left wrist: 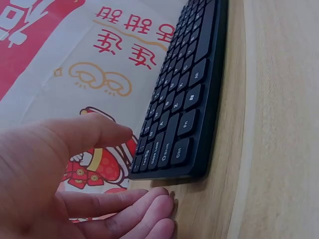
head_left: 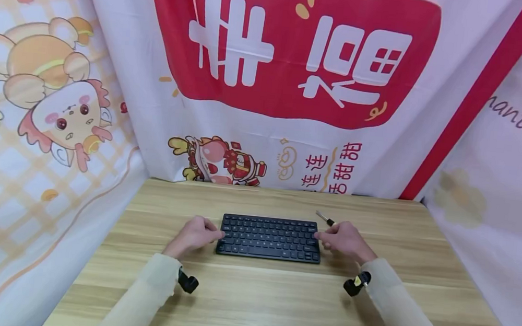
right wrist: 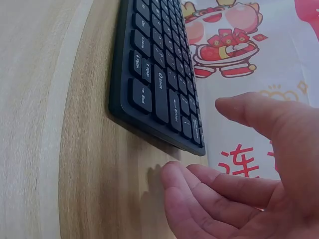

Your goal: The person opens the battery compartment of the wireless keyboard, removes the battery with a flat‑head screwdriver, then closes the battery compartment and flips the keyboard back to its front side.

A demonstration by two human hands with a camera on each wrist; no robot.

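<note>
A black compact keyboard point(head_left: 270, 237) lies flat on the wooden table, its long side facing me. My left hand point(head_left: 199, 235) is at its left end. In the left wrist view the thumb point(left wrist: 112, 132) overlaps the top corner, while the other fingers point(left wrist: 154, 211) lie just off the short edge. At the opposite end is my right hand point(head_left: 342, 239). The right wrist view shows its thumb point(right wrist: 239, 107) apart from the keys and its fingertips point(right wrist: 177, 184) beside the keyboard's edge. Neither hand's fingers wrap round it.
Just behind my right hand lies a screwdriver-like tool point(head_left: 330, 222) with a metal shaft and dark handle, partly covered by the hand. Printed cloth point(head_left: 288, 129) hangs along the table's back edge, with more cloth at both sides. Wrist cameras point(head_left: 188, 282) sit on both sleeves.
</note>
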